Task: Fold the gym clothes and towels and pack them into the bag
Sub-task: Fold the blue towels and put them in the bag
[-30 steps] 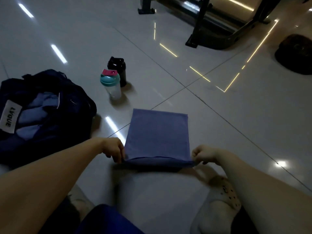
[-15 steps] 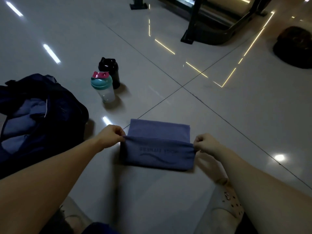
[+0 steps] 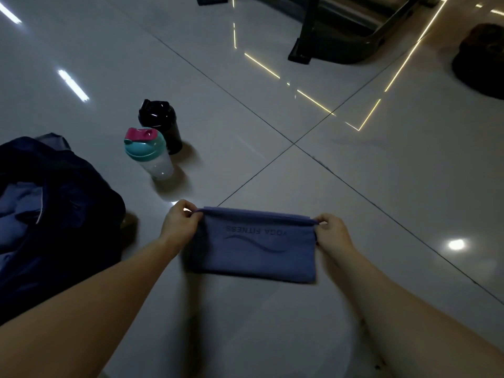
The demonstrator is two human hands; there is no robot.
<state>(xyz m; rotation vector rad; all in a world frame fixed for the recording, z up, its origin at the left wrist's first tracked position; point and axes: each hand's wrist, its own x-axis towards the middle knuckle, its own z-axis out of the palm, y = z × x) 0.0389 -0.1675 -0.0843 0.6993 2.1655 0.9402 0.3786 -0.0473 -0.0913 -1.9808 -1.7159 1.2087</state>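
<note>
I am looking down at a glossy tiled floor (image 3: 381, 186). At the far left the dark bag (image 3: 68, 214) is sitting open, with blue clothes (image 3: 16, 208) lying bunched inside it. Just right of the bag a clear bottle (image 3: 148, 156) with a teal lid and pink cap is standing upright, and a black bottle (image 3: 161, 124) is standing right behind it, on its far side.

Nearer to me, in the middle, my left hand (image 3: 180, 227) is pinching the far left corner of the blue towel (image 3: 256, 249), with fingers and thumb curled on the cloth. The towel is lying folded into a wide strip on the floor, well apart from the bag, and is showing the words YOGA FITNESS upside down above a wavy line. My right hand (image 3: 331, 230) is pinching the far right corner in the same way. I cannot tell whether the held edge is touching the floor.

Far off on the right a dark machine frame (image 3: 341, 36) is standing, and a dark round thing (image 3: 480, 55) is lying beyond it.
</note>
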